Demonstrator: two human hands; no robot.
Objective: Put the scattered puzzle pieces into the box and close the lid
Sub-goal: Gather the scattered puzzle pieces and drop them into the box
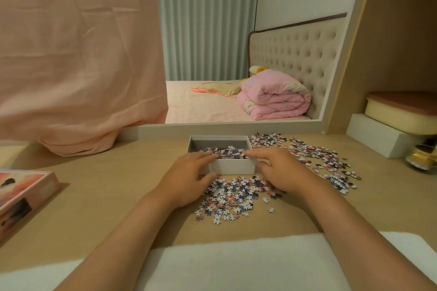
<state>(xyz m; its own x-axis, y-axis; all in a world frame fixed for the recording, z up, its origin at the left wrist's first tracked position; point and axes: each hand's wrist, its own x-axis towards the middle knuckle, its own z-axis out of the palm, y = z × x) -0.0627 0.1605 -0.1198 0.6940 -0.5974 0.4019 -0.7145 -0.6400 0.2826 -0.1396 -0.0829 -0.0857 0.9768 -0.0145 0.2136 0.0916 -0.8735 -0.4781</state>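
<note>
Resting on box rim | hands: left, right, spread, empty | pieces between

You have a matt, smooth wood-look table, a matt white cardboard box between your grips, thin printed card puzzle pieces nearer you, soft creased pink cloth beyond.

— What sort of place is this?

— A bedroom in a home. Behind the wooden table a large mirror shows a bed with a tufted headboard, a rolled pink quilt and long pale curtains.

— Anything else domestic?

— A peach cloth hangs over part of the mirror, and a cream lidded container and a small glass jar sit in the side nook.
</note>
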